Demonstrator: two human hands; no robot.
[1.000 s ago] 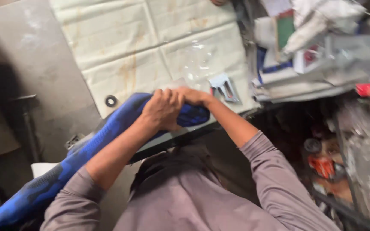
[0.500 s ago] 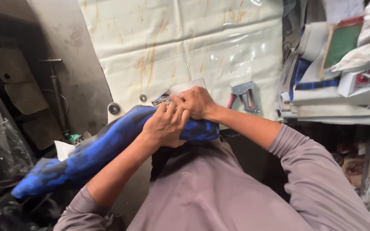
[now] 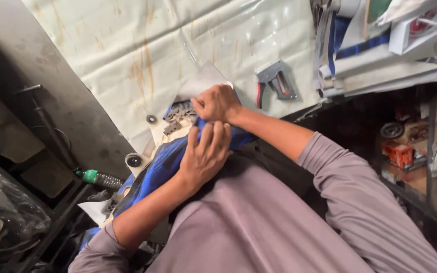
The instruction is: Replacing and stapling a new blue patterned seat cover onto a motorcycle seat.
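**Both hands on the blue fabric at the table's near edge**

The left hand (image 3: 206,154) lies on the blue fabric (image 3: 160,164), fingers curled down and pressing it. Just beyond, the right hand (image 3: 217,102) is fisted tight, pinching the fabric's upper end. The fabric hangs over the near edge of the table (image 3: 127,45). Farther along sits a grey staple gun (image 3: 276,81), apart from both hands.

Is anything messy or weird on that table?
The pale table cover has rusty brown streaks. A green-capped bottle lies on its side below the table edge. The staple gun lies flat, seemingly fine.
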